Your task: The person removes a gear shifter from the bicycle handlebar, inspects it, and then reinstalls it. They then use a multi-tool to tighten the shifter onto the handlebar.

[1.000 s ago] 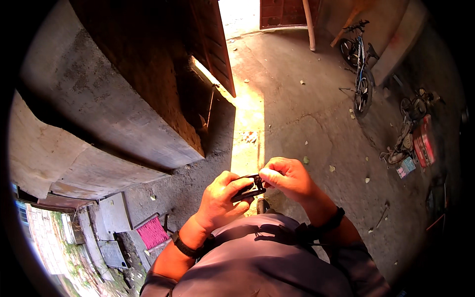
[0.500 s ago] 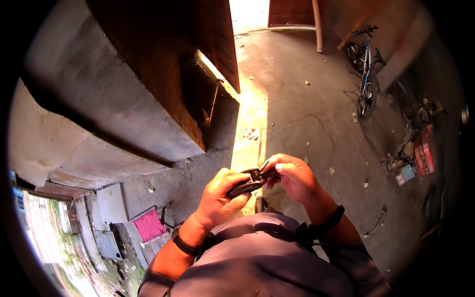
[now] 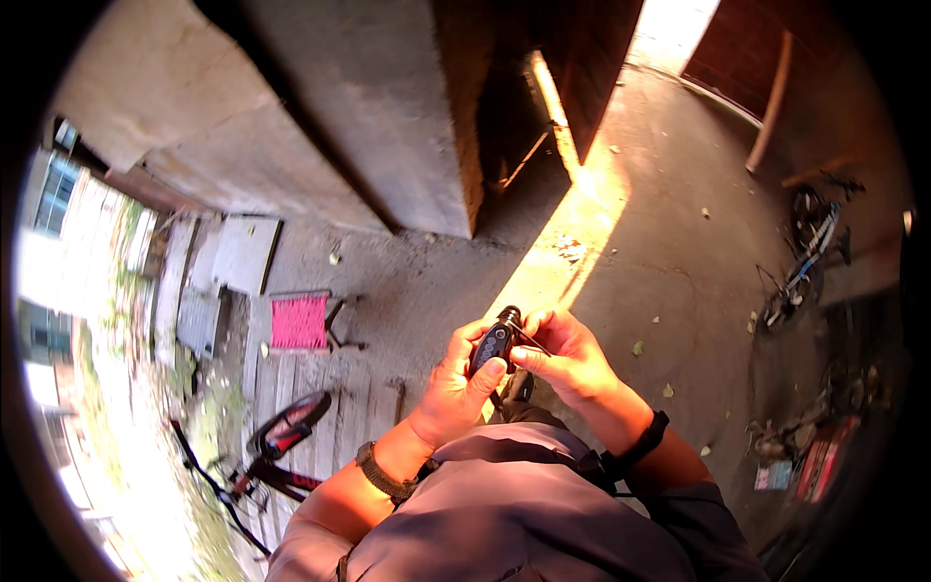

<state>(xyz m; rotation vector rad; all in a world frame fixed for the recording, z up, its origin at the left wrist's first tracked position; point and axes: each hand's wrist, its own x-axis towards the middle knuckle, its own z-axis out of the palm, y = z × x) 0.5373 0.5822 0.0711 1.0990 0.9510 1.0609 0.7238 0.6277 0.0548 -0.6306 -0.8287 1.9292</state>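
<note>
In front of my belly I hold a black oblong device (image 3: pixel 492 349) with a row of small round marks on its face and a ribbed, rounded end pointing away from me. My left hand (image 3: pixel 456 383) is closed around its left side, the thumb pressed on its face. Close against its right side, my right hand (image 3: pixel 572 359) is closed with thumb and forefinger pinched on a thin dark strand (image 3: pixel 529 339) beside the device. How the strand joins the device is hidden by the fingers. Dark bands circle both wrists.
A bicycle with a red-and-black wheel (image 3: pixel 291 425) stands at the lower left, near a pink-topped stool (image 3: pixel 300 322). A concrete block wall (image 3: pixel 388 116) rises beyond. Another bicycle (image 3: pixel 813 254) leans at the right, above shoes and a red box (image 3: pixel 826 458).
My view has turned left, bringing the red-and-black bicycle into sight. The device has swung from lying sideways to pointing away from me, and its marked face now shows.
</note>
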